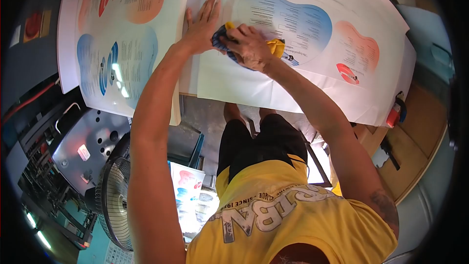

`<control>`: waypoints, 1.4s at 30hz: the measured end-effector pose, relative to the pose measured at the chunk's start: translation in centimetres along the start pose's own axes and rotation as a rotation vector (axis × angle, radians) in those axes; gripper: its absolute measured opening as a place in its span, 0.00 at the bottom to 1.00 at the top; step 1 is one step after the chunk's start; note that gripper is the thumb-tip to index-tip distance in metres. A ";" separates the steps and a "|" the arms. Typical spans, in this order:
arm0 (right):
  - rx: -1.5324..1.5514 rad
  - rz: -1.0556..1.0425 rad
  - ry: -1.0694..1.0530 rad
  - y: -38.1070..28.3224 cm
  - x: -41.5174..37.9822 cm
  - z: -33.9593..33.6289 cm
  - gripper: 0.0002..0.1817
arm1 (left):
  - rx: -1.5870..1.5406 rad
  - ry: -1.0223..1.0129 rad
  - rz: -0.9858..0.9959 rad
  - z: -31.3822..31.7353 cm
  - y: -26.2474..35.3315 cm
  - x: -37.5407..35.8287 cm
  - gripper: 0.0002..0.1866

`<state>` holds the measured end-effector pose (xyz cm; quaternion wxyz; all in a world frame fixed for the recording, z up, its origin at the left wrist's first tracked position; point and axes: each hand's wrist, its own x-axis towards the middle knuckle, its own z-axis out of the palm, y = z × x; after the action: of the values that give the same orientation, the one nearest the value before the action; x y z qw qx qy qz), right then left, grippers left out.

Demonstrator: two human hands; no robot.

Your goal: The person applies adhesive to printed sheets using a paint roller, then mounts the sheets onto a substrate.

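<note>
My left hand [201, 28] lies flat on a white printed sheet [234, 85] with its fingers spread. Just to its right, my right hand [250, 48] presses a crumpled blue and yellow cloth [277, 47] against the same sheet. The fingers are curled over the cloth, and part of it is hidden beneath them. Blue and orange rounded shapes with small text are printed on the sheet, including a large blue shape [293, 17] beyond my right hand.
A thick white panel [168, 68] with similar prints stands to the left. Below it are a fan [115, 195] and a metal plate with holes [93, 137]. A red and black object [394, 112] sits at the table's right corner, near a wooden surface [415, 137].
</note>
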<state>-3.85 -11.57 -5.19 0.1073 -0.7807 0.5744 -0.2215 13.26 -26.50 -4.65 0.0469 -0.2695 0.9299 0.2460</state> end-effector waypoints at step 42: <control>0.625 0.798 0.174 6.9 -9.6 -6.3 0.25 | 0.216 -0.349 -0.062 -2.4 1.8 1.6 0.88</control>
<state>-15.04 -4.11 -4.68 0.3638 -0.4099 0.7408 -0.3885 11.07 -27.10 -2.15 0.2434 -0.2446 0.9200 0.1861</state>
